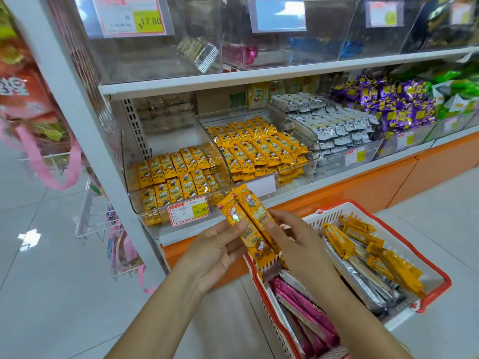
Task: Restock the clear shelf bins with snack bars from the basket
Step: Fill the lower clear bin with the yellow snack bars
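My left hand (220,251) and right hand (293,242) each pinch a yellow snack bar (251,206), side by side over the basket (329,216) rim, just before the clear bin (134,200) front edge; open floor lies left

Pink-handled bags (49,164) hung from a white wire rack (91,221) at the left, above a glossy pale tiled floor (51,294).

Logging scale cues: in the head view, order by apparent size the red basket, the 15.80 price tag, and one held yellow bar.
1. red basket
2-3. yellow bar and price tag look alike; the bar is nearer, so unranked.
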{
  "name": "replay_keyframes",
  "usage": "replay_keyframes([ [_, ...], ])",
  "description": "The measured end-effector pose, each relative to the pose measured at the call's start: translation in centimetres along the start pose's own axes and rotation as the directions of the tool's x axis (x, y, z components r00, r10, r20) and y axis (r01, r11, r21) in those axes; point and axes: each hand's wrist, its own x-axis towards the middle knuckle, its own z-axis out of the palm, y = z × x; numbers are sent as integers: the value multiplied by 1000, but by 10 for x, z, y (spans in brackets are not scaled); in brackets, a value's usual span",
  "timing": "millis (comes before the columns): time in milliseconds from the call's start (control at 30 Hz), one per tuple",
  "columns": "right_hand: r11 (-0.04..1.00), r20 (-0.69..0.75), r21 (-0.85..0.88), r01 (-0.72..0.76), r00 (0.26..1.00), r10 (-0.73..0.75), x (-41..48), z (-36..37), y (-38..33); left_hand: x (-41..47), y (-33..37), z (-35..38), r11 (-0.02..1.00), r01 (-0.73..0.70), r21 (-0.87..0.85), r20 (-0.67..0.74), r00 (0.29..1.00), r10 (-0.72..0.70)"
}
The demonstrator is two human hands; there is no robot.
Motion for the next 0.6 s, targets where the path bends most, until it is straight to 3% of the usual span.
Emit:
replay_keyframes([
  [100, 959, 100, -268, 87, 993, -62, 4, 4, -10, 1, 4, -1, 997, -68, 25, -74, 995, 69],
  [200, 806, 173, -537, 249, 968, -183, 10, 14, -22, 0, 13, 0, 987, -137, 79, -94, 985, 144],
  [267, 725, 179, -612, 316, 948, -263, 19, 20, -32, -1, 24, 0, 972, -184, 144, -88, 976, 197],
  [367, 760, 196, -567, 316, 949, -248, 43, 29, -56, 0, 44, -9, 897, -271, 350, -118, 937, 329],
  [433, 748, 177, -587, 309, 951, -254, 66, 42, -73, 2, 58, -23, 707, -298, 642, -189, 832, 522],
  [500, 655, 169, -692, 305, 950, -264, 93, 64, -85, 5, 67, -40, 387, -130, 913, -196, 692, 695],
  [533, 592, 175, -752, 290, 954, -244, 107, 78, -89, 5, 69, -47, 278, -30, 960, -189, 664, 724],
  [600, 434, 188, -866, 249, 966, -179, 132, 105, -93, 8, 68, -58, 185, 107, 977, -208, 672, 711],
])
